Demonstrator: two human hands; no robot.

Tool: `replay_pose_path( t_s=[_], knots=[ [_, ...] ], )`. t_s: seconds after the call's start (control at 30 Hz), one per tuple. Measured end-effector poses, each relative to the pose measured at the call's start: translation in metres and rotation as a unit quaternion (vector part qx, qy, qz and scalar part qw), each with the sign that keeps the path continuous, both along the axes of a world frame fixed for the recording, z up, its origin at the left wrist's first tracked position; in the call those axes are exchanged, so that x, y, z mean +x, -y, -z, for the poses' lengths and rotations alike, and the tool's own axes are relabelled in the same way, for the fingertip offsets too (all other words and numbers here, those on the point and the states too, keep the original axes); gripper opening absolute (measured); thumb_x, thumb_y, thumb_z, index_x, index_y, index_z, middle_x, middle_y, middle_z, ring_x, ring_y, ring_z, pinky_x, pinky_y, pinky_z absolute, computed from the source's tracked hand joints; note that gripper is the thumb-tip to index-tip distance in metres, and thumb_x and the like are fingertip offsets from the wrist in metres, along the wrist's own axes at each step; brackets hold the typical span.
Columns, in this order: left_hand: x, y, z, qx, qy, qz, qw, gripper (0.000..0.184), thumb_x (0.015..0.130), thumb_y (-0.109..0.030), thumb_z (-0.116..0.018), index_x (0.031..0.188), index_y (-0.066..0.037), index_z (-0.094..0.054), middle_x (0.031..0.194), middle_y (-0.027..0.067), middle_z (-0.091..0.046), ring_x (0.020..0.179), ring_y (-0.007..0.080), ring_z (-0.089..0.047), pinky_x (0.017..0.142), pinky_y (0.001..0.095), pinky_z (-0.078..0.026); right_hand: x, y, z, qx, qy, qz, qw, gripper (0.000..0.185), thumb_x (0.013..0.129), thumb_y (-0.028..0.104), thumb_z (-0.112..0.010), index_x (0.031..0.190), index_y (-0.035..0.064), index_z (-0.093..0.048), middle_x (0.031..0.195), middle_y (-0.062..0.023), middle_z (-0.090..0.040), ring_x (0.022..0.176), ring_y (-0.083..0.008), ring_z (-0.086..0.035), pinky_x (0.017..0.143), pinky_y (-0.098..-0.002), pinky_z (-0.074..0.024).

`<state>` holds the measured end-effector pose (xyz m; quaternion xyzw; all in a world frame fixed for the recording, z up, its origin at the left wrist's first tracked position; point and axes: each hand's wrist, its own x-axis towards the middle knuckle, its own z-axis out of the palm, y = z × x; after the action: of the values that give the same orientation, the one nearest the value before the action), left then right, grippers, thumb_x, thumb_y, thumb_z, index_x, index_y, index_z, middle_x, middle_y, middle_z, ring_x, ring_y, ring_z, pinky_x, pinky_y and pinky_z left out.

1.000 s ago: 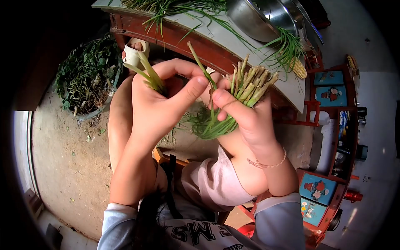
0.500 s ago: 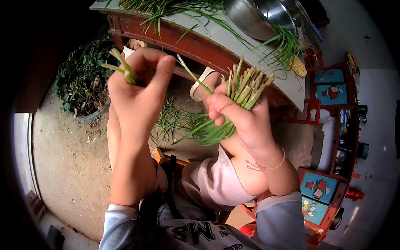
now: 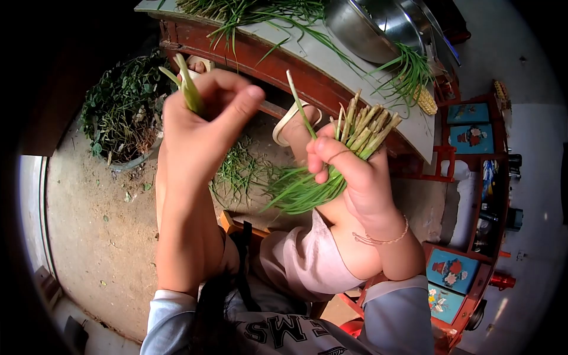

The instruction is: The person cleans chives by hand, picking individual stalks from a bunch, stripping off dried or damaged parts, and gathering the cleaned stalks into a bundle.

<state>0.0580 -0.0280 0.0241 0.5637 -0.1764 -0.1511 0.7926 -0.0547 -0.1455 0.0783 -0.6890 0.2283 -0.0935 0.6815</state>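
Note:
My right hand is closed round a thick bunch of garlic chives, brownish stem ends up, green leaves hanging down to the left. One pale chive stalk stands apart from the bunch, pinched between thumb and forefinger. To the left, my left hand is curled, with a few clean pale chive stems sticking out past the knuckles. Its thumb and bent forefinger point toward the single stalk without touching it. The inside of the left fist is partly hidden.
More chives lie on the table ahead, beside a steel bowl and a corn cob. A basin of leafy scraps stands on the floor at left. Loose green leaves lie on the ground below my hands.
Both hands sit slightly further right in view, along with the chives they hold. The single stalk stands more upright. The left grip looks the same.

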Motion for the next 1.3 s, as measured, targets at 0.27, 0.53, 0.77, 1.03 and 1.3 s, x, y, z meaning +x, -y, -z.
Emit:
replay_pose_path(
  t_s=[0.27, 0.53, 0.77, 1.03, 1.3],
  knots=[
    [-0.021, 0.012, -0.003, -0.075, 0.045, 0.104, 0.991, 0.006, 0.072, -0.003, -0.063, 0.073, 0.002, -0.059, 0.061, 0.0012, -0.057, 0.054, 0.0035, -0.050, 0.048, 0.0141, -0.037, -0.001, 0.001, 0.003, -0.003, 0.000, -0.050, 0.999, 0.009, 0.075, 0.008, -0.059, 0.072, -0.0002, -0.056, 0.062, -0.0037, -0.056, 0.052, -0.0082, -0.052, 0.045, -0.0187, -0.0414],
    [-0.027, 0.015, -0.006, -0.038, 0.067, 0.080, 0.994, 0.008, 0.075, -0.002, -0.058, 0.069, 0.003, -0.057, 0.059, 0.0021, -0.057, 0.055, 0.0048, -0.050, 0.050, 0.0162, -0.039, -0.001, 0.002, 0.000, -0.065, 0.027, -0.023, 0.997, 0.010, 0.076, 0.010, -0.057, 0.076, 0.0000, -0.055, 0.062, -0.0038, -0.054, 0.055, -0.0087, -0.052, 0.044, -0.0186, -0.0392],
    [-0.035, 0.015, -0.005, -0.021, 0.066, 0.075, 0.995, 0.015, 0.083, -0.009, -0.048, 0.073, 0.002, -0.053, 0.068, 0.0029, -0.054, 0.059, 0.0060, -0.046, 0.054, 0.0180, -0.037, -0.001, 0.003, 0.006, -0.010, 0.023, -0.011, 1.000, 0.007, 0.074, 0.007, -0.059, 0.072, 0.0005, -0.057, 0.059, -0.0009, -0.054, 0.049, -0.0053, -0.049, 0.043, -0.0181, -0.0400],
    [-0.030, 0.016, -0.005, -0.008, 0.128, 0.052, 0.990, 0.015, 0.082, -0.001, -0.043, 0.069, 0.002, -0.051, 0.060, 0.0007, -0.053, 0.055, 0.0053, -0.048, 0.051, 0.0184, -0.039, -0.001, -0.003, 0.001, -0.028, 0.022, -0.008, 0.999, 0.011, 0.077, 0.008, -0.052, 0.071, -0.0011, -0.052, 0.057, -0.0037, -0.050, 0.049, -0.0084, -0.045, 0.043, -0.0198, -0.0367],
    [-0.032, 0.015, -0.006, -0.099, 0.010, 0.061, 0.993, 0.004, 0.076, -0.001, -0.056, 0.077, 0.003, -0.055, 0.068, 0.0028, -0.058, 0.058, 0.0025, -0.050, 0.048, 0.0136, -0.037, -0.002, -0.001, 0.003, -0.034, 0.020, -0.010, 0.999, 0.011, 0.077, 0.010, -0.053, 0.072, -0.0002, -0.053, 0.057, -0.0030, -0.050, 0.050, -0.0083, -0.046, 0.043, -0.0194, -0.0365]
  ],
)
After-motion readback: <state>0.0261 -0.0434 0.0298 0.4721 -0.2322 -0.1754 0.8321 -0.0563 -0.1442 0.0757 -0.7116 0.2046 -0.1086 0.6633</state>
